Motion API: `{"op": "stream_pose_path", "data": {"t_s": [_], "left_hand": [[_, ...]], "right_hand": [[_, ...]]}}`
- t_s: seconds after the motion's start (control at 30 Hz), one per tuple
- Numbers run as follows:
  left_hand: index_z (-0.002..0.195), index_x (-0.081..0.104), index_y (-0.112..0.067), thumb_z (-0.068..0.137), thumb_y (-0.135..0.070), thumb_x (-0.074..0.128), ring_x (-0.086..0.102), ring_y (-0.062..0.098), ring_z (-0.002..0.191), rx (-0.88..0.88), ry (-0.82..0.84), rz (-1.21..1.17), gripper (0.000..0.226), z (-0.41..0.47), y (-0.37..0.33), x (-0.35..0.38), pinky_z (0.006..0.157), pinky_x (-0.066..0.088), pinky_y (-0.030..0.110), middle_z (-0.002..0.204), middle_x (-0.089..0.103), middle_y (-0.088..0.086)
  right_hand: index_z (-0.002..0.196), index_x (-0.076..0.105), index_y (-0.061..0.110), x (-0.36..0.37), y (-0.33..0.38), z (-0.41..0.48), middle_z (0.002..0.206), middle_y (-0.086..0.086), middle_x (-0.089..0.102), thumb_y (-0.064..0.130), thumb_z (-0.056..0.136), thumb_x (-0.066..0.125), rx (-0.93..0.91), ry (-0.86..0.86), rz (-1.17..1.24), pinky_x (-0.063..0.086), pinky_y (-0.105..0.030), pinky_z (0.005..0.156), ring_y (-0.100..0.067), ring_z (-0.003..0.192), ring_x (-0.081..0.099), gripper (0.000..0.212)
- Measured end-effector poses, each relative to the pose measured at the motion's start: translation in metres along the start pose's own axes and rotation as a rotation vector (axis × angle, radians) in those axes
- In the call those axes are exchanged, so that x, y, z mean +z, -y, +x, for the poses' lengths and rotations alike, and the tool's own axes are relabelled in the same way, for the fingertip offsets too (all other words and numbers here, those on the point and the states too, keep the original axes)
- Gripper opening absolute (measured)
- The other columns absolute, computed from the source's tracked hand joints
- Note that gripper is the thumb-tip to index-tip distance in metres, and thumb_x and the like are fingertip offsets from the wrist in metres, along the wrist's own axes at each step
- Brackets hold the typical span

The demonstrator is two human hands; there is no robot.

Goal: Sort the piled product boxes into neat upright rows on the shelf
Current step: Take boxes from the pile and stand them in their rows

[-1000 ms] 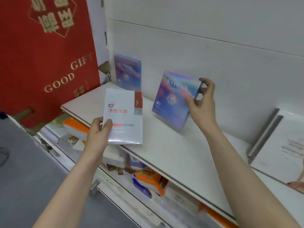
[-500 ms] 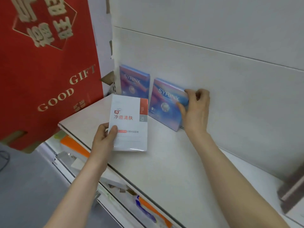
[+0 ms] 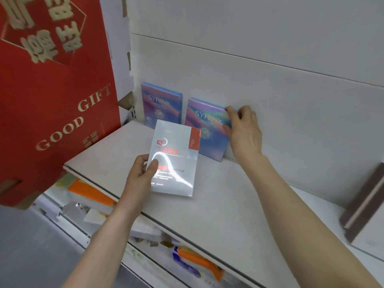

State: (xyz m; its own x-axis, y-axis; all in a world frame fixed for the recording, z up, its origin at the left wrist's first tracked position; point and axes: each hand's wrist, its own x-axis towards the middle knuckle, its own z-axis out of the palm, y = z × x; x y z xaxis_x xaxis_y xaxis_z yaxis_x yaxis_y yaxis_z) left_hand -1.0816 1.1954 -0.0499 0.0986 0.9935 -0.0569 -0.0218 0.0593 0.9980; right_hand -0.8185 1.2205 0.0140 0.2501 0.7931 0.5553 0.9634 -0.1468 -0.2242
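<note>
Blue-violet cardboard marks the row begun at the back of the shelf (image 3: 239,196). From the head view, the only one given, one SYRINX box (image 3: 161,104) is seen upright against the back panel, near the left end. A second SYRINX box (image 3: 205,129) is set just to its right, upright or slightly leaning, with the right hand (image 3: 243,132) closed on its upper right corner. A white box with a red tab (image 3: 174,156) is held above the shelf front by the left hand (image 3: 141,173), thumb across its face and fingers behind. Placement is judged barely started: two boxes are placed and the white one is unplaced. Boxes on the lower shelf (image 3: 199,262) lie in disorder.
</note>
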Motion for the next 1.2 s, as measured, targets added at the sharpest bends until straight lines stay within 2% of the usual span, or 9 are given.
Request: {"op": "stream_pose_path", "data": {"t_s": [0.17,0.27,0.4,0.5,0.67,0.77,0.9,1.07,1.2], "left_hand": [[0.113,0.055,-0.027,0.098,-0.033,0.051,0.069,0.017,0.093,0.026,0.109,-0.008,0.017,-0.005,-0.004,0.004,0.081,0.055,0.033,0.103,0.072,-0.001],[0.115,0.054,-0.028,0.096,-0.036,0.050,0.069,0.012,0.094,0.058,0.260,0.012,0.021,-0.010,-0.005,0.017,0.075,0.054,0.025,0.106,0.071,-0.005],[0.116,0.056,-0.024,0.098,-0.025,0.051,0.065,0.002,0.091,0.150,0.361,0.119,0.019,-0.013,-0.008,0.051,0.072,0.048,0.012,0.106,0.069,-0.009],[0.130,0.052,-0.025,0.097,-0.020,0.054,0.057,0.006,0.104,0.382,0.322,0.384,0.034,-0.001,-0.013,0.072,0.088,0.047,0.015,0.118,0.059,-0.010],[0.146,0.039,-0.014,0.092,-0.010,0.060,0.024,0.032,0.144,0.888,0.117,0.957,0.058,0.042,-0.029,0.108,0.111,0.030,0.039,0.154,0.030,0.009],[0.148,0.035,-0.011,0.091,-0.004,0.060,0.016,0.036,0.146,0.924,0.115,1.066,0.063,0.067,-0.037,0.122,0.115,0.024,0.045,0.157,0.025,0.011],[0.151,0.026,-0.014,0.091,-0.003,0.058,0.014,0.034,0.147,0.927,0.127,1.193,0.069,0.085,-0.043,0.130,0.117,0.019,0.044,0.158,0.025,0.007],[0.151,0.024,-0.018,0.090,-0.005,0.059,0.016,0.033,0.147,0.954,0.114,1.238,0.072,0.096,-0.046,0.137,0.115,0.023,0.045,0.157,0.027,0.004],[0.151,0.024,-0.019,0.091,-0.008,0.059,0.014,0.033,0.147,0.940,0.110,1.226,0.070,0.095,-0.046,0.140,0.115,0.024,0.046,0.157,0.027,0.004]], "right_hand": [[0.130,0.058,0.020,-0.019,-0.003,-0.018,0.113,-0.008,0.056,0.020,0.095,0.057,-0.048,-0.071,0.241,0.050,-0.035,0.079,-0.025,0.099,0.057,0.034],[0.124,0.061,0.029,-0.034,0.001,-0.038,0.107,0.003,0.065,0.034,0.097,0.058,0.048,0.204,0.514,0.051,-0.025,0.081,-0.012,0.090,0.063,0.028],[0.108,0.067,0.030,-0.050,-0.018,-0.061,0.098,-0.014,0.068,0.022,0.097,0.058,0.213,0.349,0.789,0.055,-0.040,0.078,-0.020,0.081,0.066,0.016],[0.110,0.066,0.026,-0.068,-0.050,-0.066,0.100,-0.009,0.069,0.021,0.098,0.055,0.242,0.235,0.681,0.053,-0.039,0.082,-0.020,0.089,0.066,0.017],[0.118,0.063,0.021,-0.082,-0.085,-0.061,0.113,-0.004,0.060,0.020,0.098,0.051,0.231,0.080,0.387,0.046,-0.036,0.092,-0.020,0.103,0.059,0.023],[0.123,0.061,0.019,-0.077,-0.089,-0.053,0.113,-0.006,0.057,0.018,0.098,0.051,0.213,0.000,0.341,0.044,-0.031,0.088,-0.021,0.100,0.059,0.026],[0.125,0.057,0.025,-0.058,-0.093,-0.046,0.109,-0.001,0.051,0.019,0.098,0.051,0.101,-0.049,0.345,0.052,-0.045,0.087,-0.020,0.098,0.055,0.028],[0.125,0.062,0.021,-0.043,-0.090,-0.042,0.121,-0.013,0.051,0.018,0.090,0.063,-0.022,-0.208,-0.070,0.041,-0.043,0.091,-0.031,0.110,0.043,0.035],[0.127,0.060,0.017,-0.036,-0.088,-0.036,0.121,-0.014,0.053,0.015,0.090,0.064,-0.037,-0.214,-0.144,0.046,-0.045,0.088,-0.030,0.111,0.038,0.038]]}}
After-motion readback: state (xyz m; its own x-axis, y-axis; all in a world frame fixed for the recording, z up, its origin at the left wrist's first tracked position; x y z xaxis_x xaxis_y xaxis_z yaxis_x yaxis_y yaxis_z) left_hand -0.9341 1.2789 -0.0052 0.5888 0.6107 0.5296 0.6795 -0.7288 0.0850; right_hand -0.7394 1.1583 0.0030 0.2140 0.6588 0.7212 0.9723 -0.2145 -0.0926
